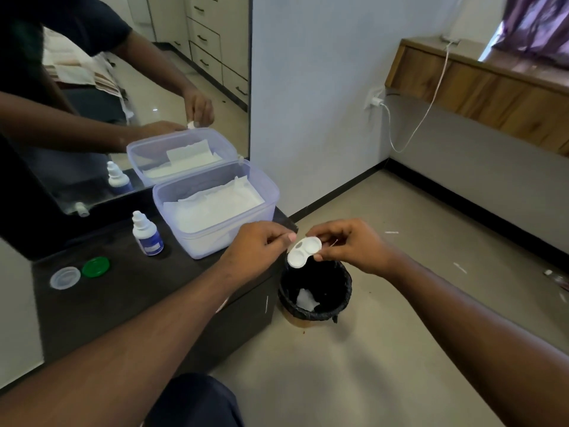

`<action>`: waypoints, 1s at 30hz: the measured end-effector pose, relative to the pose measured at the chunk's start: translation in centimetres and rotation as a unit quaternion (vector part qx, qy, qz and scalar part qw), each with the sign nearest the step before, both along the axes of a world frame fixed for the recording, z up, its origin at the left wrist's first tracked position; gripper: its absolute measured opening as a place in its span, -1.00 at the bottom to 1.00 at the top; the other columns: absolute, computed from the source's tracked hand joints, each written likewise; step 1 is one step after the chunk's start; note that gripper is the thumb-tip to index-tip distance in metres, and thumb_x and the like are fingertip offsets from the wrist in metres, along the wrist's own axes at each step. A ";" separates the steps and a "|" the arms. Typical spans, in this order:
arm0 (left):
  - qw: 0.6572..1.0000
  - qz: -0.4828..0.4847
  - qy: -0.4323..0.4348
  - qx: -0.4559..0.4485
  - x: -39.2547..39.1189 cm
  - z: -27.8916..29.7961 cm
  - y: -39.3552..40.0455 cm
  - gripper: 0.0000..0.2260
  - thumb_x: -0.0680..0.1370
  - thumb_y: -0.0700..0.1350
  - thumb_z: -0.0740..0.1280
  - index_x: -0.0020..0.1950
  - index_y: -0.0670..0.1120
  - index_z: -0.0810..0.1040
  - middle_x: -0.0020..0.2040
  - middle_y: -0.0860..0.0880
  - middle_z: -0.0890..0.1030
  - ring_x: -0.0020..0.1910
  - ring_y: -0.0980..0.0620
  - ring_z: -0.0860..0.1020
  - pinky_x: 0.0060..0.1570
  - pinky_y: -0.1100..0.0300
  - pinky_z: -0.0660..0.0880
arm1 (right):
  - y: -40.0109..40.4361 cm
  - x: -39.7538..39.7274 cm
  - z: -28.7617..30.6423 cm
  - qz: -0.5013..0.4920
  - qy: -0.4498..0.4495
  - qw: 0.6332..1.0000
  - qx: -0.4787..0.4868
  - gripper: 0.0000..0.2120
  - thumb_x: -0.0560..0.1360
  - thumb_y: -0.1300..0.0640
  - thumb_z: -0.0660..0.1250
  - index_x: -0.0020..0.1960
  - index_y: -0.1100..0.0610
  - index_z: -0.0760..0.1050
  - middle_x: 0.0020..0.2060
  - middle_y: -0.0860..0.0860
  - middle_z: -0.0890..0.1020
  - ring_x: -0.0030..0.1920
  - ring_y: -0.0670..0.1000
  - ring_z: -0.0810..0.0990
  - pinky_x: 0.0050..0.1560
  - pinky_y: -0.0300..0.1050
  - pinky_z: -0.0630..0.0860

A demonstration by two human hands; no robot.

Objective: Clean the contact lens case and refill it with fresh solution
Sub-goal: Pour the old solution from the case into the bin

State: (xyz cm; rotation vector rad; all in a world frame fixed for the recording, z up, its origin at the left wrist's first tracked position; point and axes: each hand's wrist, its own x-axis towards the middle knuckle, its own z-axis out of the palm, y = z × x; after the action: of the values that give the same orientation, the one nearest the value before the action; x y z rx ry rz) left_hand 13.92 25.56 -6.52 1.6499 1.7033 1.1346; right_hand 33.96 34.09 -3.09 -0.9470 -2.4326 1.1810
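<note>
- Your right hand (348, 246) pinches the white contact lens case (304, 252) by its upper right well, thumb below and fingers closed over the top edge
- The case has both wells open and uncapped, tilted so that they face you, and it hangs in the air above the bin (315, 291), just off the end of the dark counter (123, 297)
- Your left hand (261, 241) sits just beside the case on its left, fingers curled narrow with the thumb tip at the upper well; whether it grips the case or only touches it you cannot tell from this view
- A thin pale sliver shows at the fingers of your right hand, too small to identify
- The bin is lined with a black bag and stands on the floor against the counter's end; a crumpled white tissue (304, 298) lies inside it
- On the counter, the solution bottle (147, 234) stands upright with its white cap on, just left of the clear plastic box (215, 208)
- The box is open and holds white tissues (212, 204); it stands against the mirror (123, 87), which reflects it
- Two round caps lie flat near the counter's left end, well apart from the case: a green cap (96, 266) and a translucent cap (65, 278), side by side and close together
- In the mirror you see your arms and hands reflected above the box
</note>
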 end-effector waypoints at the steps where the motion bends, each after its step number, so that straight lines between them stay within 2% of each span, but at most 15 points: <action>1: 0.999 0.003 -0.031 -0.021 -0.3 0.4 -0.9 -0.85 0.53 -0.07 0.36 -0.02 -0.06 0.71 -0.13 0.02 0.71 -0.10 0.09 0.64 -0.08 0.19 0.57 | -0.9 -0.5 0.2 0.012 0.014 1.000 -0.014 -0.67 0.38 0.24 0.50 0.07 -0.07 0.60 -0.06 -0.12 0.69 -0.04 -0.15 0.64 0.04 -0.21 0.55; 4: 0.995 -0.002 -0.079 -0.067 -1.8 1.3 -3.5 -0.91 0.48 -0.14 0.43 -0.09 -0.06 0.73 -0.21 0.03 0.71 -0.23 0.16 0.62 -0.18 0.26 0.51 | -3.3 -2.4 0.1 0.037 0.049 0.997 -0.044 -0.66 0.37 0.27 0.50 0.08 -0.02 0.61 -0.06 -0.09 0.70 -0.02 -0.09 0.66 0.08 -0.14 0.57; 7: 0.989 -0.007 -0.097 -0.113 -4.4 2.0 -6.2 -0.94 0.45 -0.13 0.45 -0.15 -0.05 0.73 -0.22 -0.12 0.71 -0.26 -0.02 0.58 -0.19 0.10 0.48 | -5.4 -4.7 -0.2 0.058 0.068 0.995 -0.050 -0.65 0.36 0.29 0.51 0.07 -0.02 0.61 -0.09 -0.14 0.70 -0.05 -0.13 0.66 0.03 -0.24 0.55; 9: 0.985 -0.006 -0.109 -0.133 -5.9 2.1 -8.0 -0.94 0.46 -0.13 0.45 -0.15 -0.07 0.73 -0.24 -0.16 0.70 -0.30 -0.05 0.55 -0.25 0.11 0.46 | -6.5 -6.2 -0.2 0.073 0.069 0.994 -0.053 -0.66 0.36 0.28 0.51 0.09 0.04 0.62 -0.08 -0.09 0.71 -0.05 -0.12 0.66 0.02 -0.25 0.55; 11: 0.986 0.015 -0.101 -0.131 -7.0 2.0 -9.7 -0.93 0.46 -0.18 0.44 -0.17 -0.10 0.73 -0.28 -0.13 0.70 -0.33 0.01 0.56 -0.26 0.15 0.49 | -7.2 -7.4 0.3 0.090 0.049 0.994 -0.033 -0.68 0.37 0.25 0.51 0.10 0.06 0.62 -0.10 -0.07 0.71 -0.07 -0.13 0.66 0.02 -0.26 0.56; 13: 0.986 0.046 -0.110 -0.119 -8.1 1.6 -11.3 -0.94 0.46 -0.21 0.44 -0.16 -0.12 0.72 -0.25 -0.10 0.71 -0.28 0.01 0.62 -0.17 0.13 0.56 | -7.1 -8.4 1.7 0.087 0.038 0.995 -0.014 -0.71 0.37 0.20 0.51 0.08 0.06 0.62 -0.14 -0.08 0.71 -0.11 -0.17 0.66 0.00 -0.32 0.55; 15: 0.979 0.075 -0.155 -0.113 -9.2 1.3 -12.6 -0.94 0.47 -0.22 0.44 -0.15 -0.15 0.72 -0.22 -0.11 0.71 -0.21 -0.04 0.66 -0.13 0.13 0.61 | -6.4 -9.4 3.3 0.053 0.059 0.997 0.016 -0.77 0.40 0.16 0.50 0.05 0.05 0.63 -0.15 -0.09 0.70 -0.13 -0.16 0.66 -0.03 -0.32 0.56; 18: 0.963 0.119 -0.222 -0.098 -10.4 1.2 -13.9 -0.94 0.47 -0.29 0.41 -0.14 -0.23 0.69 -0.21 -0.15 0.71 -0.23 -0.01 0.66 -0.22 0.25 0.59 | -4.6 -12.0 5.0 0.003 0.071 0.992 0.102 -0.83 0.45 0.13 0.44 0.04 0.07 0.64 -0.12 -0.09 0.68 -0.15 -0.15 0.64 -0.05 -0.33 0.56; 21: 0.953 0.147 -0.252 -0.084 -10.7 1.1 -14.2 -0.94 0.46 -0.34 0.40 -0.13 -0.31 0.66 -0.19 -0.21 0.70 -0.24 -0.03 0.66 -0.23 0.25 0.59 | -2.4 -15.1 5.6 -0.011 0.017 0.988 0.151 -0.82 0.47 0.16 0.43 0.07 0.13 0.64 -0.08 -0.02 0.67 -0.14 -0.09 0.62 -0.02 -0.30 0.52; 24: 0.944 0.158 -0.272 -0.099 -10.8 1.1 -13.7 -0.93 0.46 -0.34 0.40 -0.11 -0.34 0.65 -0.16 -0.22 0.69 -0.23 -0.05 0.66 -0.24 0.19 0.61 | -0.6 -17.9 5.1 -0.019 -0.093 0.981 0.170 -0.82 0.45 0.21 0.44 0.05 0.18 0.63 -0.06 0.05 0.65 -0.19 -0.06 0.57 -0.06 -0.24 0.46; 28: 0.938 0.168 -0.283 -0.105 -11.1 1.0 -13.6 -0.92 0.46 -0.32 0.41 -0.10 -0.32 0.66 -0.15 -0.20 0.70 -0.19 -0.07 0.67 -0.21 0.14 0.63 | 0.1 -20.6 4.3 -0.003 -0.217 0.970 0.113 -0.82 0.42 0.21 0.47 0.00 0.23 0.61 -0.09 0.13 0.65 -0.13 0.09 0.61 -0.08 -0.15 0.55; 30: 0.936 0.172 -0.289 -0.099 -11.2 0.8 -13.7 -0.93 0.45 -0.32 0.42 -0.10 -0.32 0.66 -0.14 -0.20 0.70 -0.17 -0.10 0.67 -0.17 0.09 0.64 | 0.2 -21.5 3.9 -0.002 -0.248 0.963 0.103 -0.73 0.41 0.19 0.49 0.07 0.23 0.58 -0.07 0.12 0.62 -0.09 0.09 0.60 -0.02 -0.12 0.57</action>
State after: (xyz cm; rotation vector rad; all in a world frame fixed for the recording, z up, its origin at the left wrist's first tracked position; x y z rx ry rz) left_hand 2.71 11.90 -5.72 0.7936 1.6626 1.3820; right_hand 12.47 34.26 0.77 -1.3043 -2.8567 0.7283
